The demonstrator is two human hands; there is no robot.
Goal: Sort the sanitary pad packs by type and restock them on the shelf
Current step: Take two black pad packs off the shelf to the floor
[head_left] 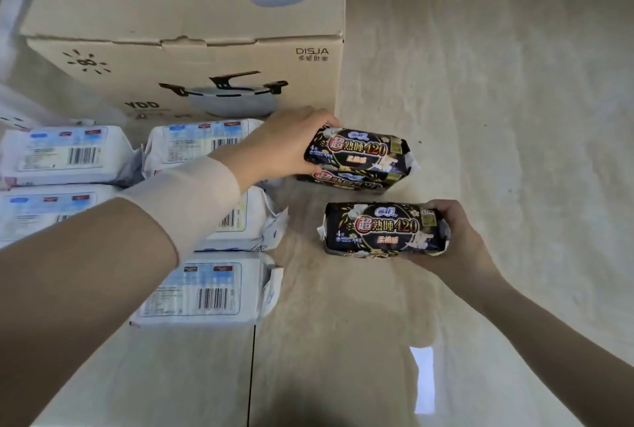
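Your left hand (291, 141) is clamped on the left end of the upper black pack (360, 150), fingers curled over its far edge. That pack sits directly on top of a second black pack (346, 183), at 12 o'clock from frame centre. Your left forearm, in a pale sleeve (192, 196), reaches in from 8 o'clock and crosses over the white packs (65, 155).

Your right hand (459, 238) grips the right end of a third black pack (384, 229), fingers wrapped round it, label up, at 6 o'clock from the stacked pair and apart from it. Whether it rests on the floor cannot be told.

The white packs lie barcode-up in rows at 9 o'clock. A cardboard box (185, 59) printed with a pot stands at 11 o'clock. All stands on a glossy beige tile floor (497, 117).
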